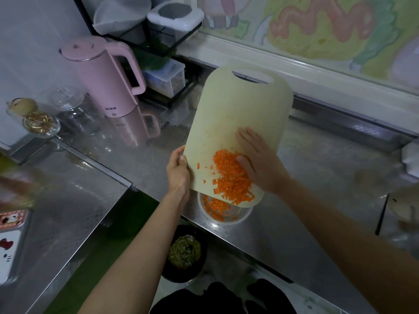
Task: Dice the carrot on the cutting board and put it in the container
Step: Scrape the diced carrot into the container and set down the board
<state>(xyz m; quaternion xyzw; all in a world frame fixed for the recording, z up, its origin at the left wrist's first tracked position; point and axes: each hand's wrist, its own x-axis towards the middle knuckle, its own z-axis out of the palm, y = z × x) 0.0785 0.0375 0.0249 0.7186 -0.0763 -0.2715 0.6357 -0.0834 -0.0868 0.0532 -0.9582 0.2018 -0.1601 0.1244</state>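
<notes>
The beige cutting board [238, 114] is lifted and tilted, its lower edge over a clear round container [243, 215] on the steel counter. My left hand [178, 171] grips the board's left edge. My right hand [258, 162] lies flat on the board with straight fingers, against a pile of diced carrot [231, 175] near the lower edge. Some carrot pieces lie inside the container, which the board partly hides.
A pink kettle [106, 75] and glass jars [74, 109] stand at the back left, with a black rack of boxes [165, 75] behind. A dark bin with scraps [184, 251] sits below the counter edge. A second steel counter [68, 211] lies to the left.
</notes>
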